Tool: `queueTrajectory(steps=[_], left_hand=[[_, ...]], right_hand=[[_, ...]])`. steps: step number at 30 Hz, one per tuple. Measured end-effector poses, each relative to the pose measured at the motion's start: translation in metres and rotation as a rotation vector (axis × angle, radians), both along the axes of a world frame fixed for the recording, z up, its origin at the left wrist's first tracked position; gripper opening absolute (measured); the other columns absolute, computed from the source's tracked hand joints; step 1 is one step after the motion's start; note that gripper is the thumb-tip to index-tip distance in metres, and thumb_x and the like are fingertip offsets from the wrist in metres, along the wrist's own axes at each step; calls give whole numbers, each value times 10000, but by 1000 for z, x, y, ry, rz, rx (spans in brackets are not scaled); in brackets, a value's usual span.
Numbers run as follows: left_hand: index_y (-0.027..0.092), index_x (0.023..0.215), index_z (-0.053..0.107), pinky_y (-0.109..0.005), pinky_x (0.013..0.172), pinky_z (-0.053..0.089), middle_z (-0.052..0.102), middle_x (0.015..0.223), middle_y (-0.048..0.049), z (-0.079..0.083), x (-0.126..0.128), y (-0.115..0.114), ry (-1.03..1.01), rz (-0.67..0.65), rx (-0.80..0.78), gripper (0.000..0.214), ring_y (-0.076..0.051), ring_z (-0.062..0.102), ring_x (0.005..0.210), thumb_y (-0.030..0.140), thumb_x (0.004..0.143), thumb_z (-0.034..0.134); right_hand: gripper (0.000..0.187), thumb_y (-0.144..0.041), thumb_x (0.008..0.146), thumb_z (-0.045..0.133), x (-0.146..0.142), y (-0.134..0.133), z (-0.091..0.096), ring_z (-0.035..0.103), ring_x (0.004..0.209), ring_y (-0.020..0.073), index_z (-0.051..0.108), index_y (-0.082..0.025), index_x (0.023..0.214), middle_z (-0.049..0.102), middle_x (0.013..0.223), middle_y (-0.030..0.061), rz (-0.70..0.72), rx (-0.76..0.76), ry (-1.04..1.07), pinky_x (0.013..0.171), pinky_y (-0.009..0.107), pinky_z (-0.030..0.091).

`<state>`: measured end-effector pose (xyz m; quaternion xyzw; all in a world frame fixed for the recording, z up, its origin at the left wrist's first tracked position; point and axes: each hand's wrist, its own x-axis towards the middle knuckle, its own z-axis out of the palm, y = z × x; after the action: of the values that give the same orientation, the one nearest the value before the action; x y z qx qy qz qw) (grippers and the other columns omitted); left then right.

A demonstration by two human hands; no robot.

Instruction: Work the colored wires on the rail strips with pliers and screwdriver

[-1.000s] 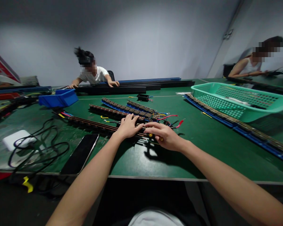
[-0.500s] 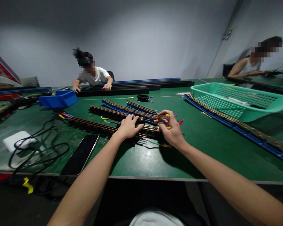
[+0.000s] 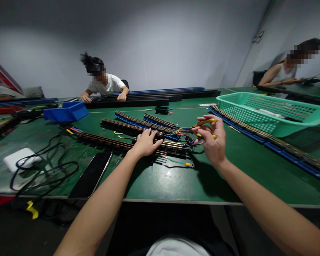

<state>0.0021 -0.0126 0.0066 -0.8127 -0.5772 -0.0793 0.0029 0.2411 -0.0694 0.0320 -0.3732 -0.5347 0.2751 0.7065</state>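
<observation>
My left hand [image 3: 148, 143] lies flat with spread fingers on dark strips carrying copper and brass-coloured bars. One copper-barred strip [image 3: 104, 140] runs out to the left beneath it. In my right hand [image 3: 214, 142] are pliers with yellow handles [image 3: 206, 122], fingers wrapped round the grips. The plier jaws point left at the strip ends, among red, blue and black wires [image 3: 196, 141]; whether they grip a wire I cannot tell. A green wire with a yellow ring terminal [image 3: 190, 165] lies in front. Behind are shorter blue-based strips [image 3: 160, 121].
A green basket [image 3: 273, 124] and a long blue-based strip [image 3: 282, 147] lie to the right. On the left are a phone [image 3: 91, 175], a white adapter [image 3: 20, 159] with black cable, and a blue bin [image 3: 66, 112]. Two people sit across the table.
My right hand has moved right with the pliers, away from the strip ends, and coloured wires now show between. My left hand has stayed in place.
</observation>
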Motion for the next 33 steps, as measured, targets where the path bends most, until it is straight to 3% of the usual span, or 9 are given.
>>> queueTrajectory(steps=[7,10,13,16,18,22,25,29,33], left_hand=[[197,1504,411,-524,1146,300,347,1585,-177,-1,0,0,-6,4,-2,658,-317,283,1483,597,983,360],[194,1506,406,-530,1143,302,349,1584,-179,-1,0,0,-8,0,-3,663,-324,285,1482,598,982,361],[186,1506,407,-536,1143,300,351,1581,-184,-1,0,-1,-11,-2,3,667,-330,283,1482,596,982,365],[185,1507,407,-538,1142,299,348,1583,-187,0,1,-1,-17,-1,8,672,-331,281,1483,601,981,364],[182,1507,405,-538,1143,298,346,1583,-188,0,1,-2,-17,1,7,673,-332,281,1483,599,981,367],[190,1506,404,-535,1149,290,341,1589,-180,0,1,-2,-10,5,2,670,-325,271,1488,604,981,361],[201,1505,403,-530,1148,293,339,1592,-174,0,0,-2,-12,8,1,667,-321,269,1490,610,980,353],[200,1500,410,-526,1148,293,338,1593,-175,1,0,-2,-15,3,-11,663,-328,269,1490,605,978,356],[201,1497,412,-524,1148,291,339,1594,-173,2,0,-2,-23,5,-16,659,-327,266,1491,602,976,362]], right_hand=[[371,-274,795,609,3,12,-12,688,829,195,479,-270,1143,577,1166,62,4,-91,-122,417,208,517],[322,-170,810,544,3,10,-18,687,822,184,531,-255,1119,623,1091,56,8,23,-405,534,252,555],[419,-71,766,486,3,6,-22,682,928,207,579,-235,1141,652,1134,85,114,285,-856,727,324,577],[510,-62,747,487,3,4,-26,684,915,211,581,-222,1222,638,1255,113,171,419,-1203,677,308,558],[530,-63,744,491,2,3,-28,683,836,185,580,-216,1243,633,1274,116,162,408,-1261,621,281,542],[503,-49,741,488,-1,3,-25,681,911,194,600,-226,1199,640,1237,105,193,364,-1099,688,292,560],[444,-56,732,505,-3,2,-20,681,867,189,600,-235,1128,665,1122,74,101,198,-780,720,310,563],[338,-136,758,531,-3,3,-13,671,673,151,565,-238,1079,647,905,8,-8,-71,-397,584,269,533],[332,-180,730,554,-2,5,-9,673,673,140,551,-243,1056,639,976,12,0,-127,-265,485,218,497]])
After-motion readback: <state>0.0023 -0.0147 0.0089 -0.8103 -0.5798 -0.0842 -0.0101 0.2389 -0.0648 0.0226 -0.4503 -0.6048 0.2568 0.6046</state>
